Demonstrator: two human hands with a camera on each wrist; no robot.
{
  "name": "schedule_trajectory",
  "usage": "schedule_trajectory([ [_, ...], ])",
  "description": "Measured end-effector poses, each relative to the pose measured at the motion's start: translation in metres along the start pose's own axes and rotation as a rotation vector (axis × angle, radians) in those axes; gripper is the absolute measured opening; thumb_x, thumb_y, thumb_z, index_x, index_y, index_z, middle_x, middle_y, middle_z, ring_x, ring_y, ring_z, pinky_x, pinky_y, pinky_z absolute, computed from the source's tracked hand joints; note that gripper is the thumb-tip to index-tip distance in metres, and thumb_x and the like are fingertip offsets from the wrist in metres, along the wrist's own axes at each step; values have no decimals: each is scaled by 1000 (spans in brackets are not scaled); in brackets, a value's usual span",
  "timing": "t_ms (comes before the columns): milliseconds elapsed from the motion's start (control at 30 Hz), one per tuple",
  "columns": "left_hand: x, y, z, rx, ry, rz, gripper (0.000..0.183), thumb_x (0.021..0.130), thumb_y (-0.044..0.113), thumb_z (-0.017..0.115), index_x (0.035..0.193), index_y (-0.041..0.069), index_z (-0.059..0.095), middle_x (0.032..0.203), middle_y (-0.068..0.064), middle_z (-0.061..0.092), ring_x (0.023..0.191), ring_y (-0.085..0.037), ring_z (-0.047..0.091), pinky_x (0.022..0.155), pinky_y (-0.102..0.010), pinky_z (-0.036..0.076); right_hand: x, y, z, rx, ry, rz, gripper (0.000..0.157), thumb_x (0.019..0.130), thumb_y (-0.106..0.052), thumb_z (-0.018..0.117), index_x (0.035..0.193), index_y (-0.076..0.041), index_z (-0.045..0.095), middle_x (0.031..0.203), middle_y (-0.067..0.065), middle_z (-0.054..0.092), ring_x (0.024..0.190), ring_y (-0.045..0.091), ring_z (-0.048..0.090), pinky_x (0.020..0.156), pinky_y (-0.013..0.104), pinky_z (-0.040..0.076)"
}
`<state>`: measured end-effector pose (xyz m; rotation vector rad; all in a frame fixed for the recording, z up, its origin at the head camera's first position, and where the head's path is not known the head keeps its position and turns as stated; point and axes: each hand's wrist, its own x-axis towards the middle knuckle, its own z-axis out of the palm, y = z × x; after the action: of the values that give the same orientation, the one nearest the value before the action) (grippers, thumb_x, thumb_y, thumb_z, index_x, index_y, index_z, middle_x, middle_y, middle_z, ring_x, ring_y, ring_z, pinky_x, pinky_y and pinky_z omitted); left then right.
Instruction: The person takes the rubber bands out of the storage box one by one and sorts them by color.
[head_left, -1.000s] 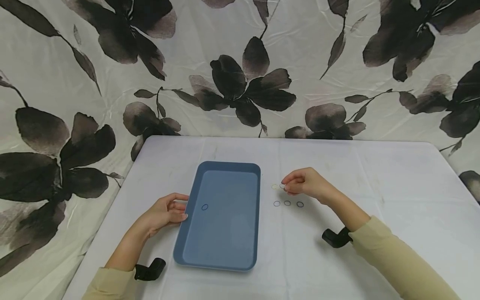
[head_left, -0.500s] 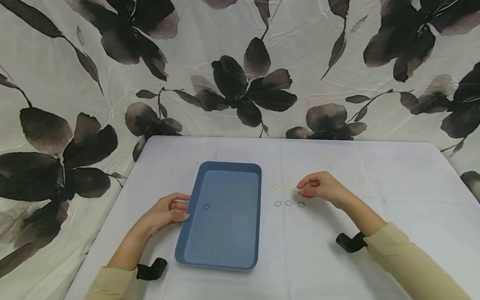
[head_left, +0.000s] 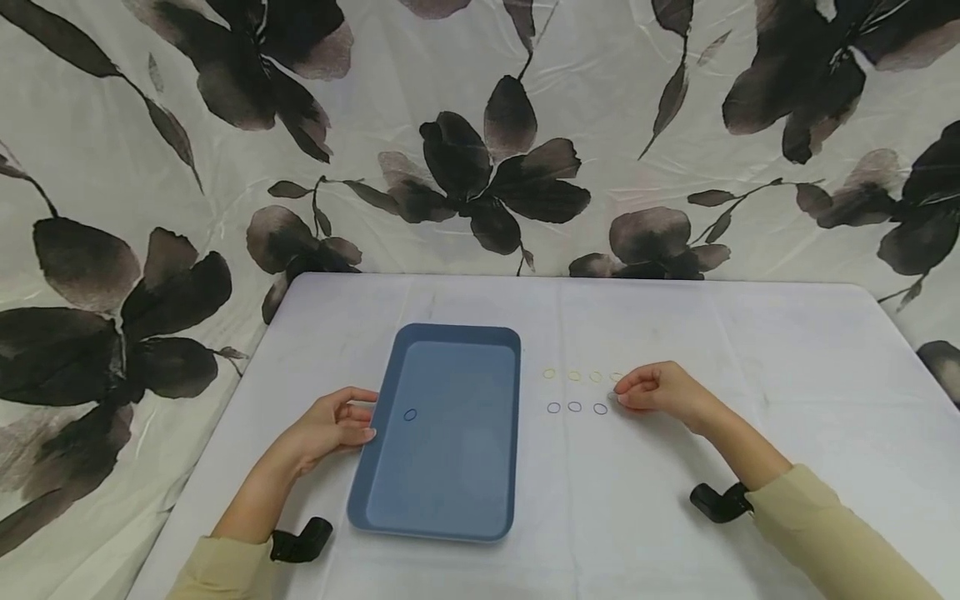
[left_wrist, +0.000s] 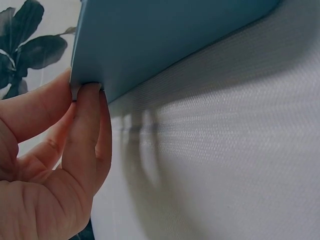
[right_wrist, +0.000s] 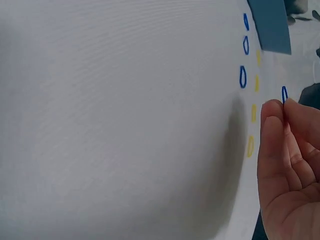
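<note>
At the left side of the blue tray (head_left: 459, 333), my left hand (head_left: 330, 425) pinches the rim, thumb and fingers on either side of its edge in the left wrist view. My right hand (head_left: 663, 393), to the right of the tray, holds a thin blue ring (right_wrist: 284, 89), rubber-band-like, upright between thumb and fingertips. Below that hand's fingertips, in the head view, lies a row of three blue rings (head_left: 574, 407). Several yellow rings (head_left: 574, 377) form another row behind them, its right end beside my fingers. A single dark blue ring (head_left: 409, 414) is inside the tray.
A white cloth covers the table (head_left: 787, 375), with its back edge against a floral curtain (head_left: 480, 167). Black camera mounts are strapped to both wrists, low over the cloth. White cloth lies to the right of the rings.
My right hand has moved right and slightly nearer with the ring, and the rest of the yellow row is now visible. My left hand and the tray have stayed put.
</note>
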<state>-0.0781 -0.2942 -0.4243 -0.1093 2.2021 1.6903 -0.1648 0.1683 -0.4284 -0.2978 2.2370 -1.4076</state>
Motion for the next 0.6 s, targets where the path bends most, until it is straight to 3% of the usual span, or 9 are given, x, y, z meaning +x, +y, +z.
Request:
schedule_trajectory([
  [600,-2,2,-1,-4,-6,-6,58,82,-7,63,132,-11,35,99,-15,56,82,-12,59,72,-24,52,0,10,2,-31,-16,28,18,83,1,64,97,12,64,80,9,69,71,11,62,64,23,52],
])
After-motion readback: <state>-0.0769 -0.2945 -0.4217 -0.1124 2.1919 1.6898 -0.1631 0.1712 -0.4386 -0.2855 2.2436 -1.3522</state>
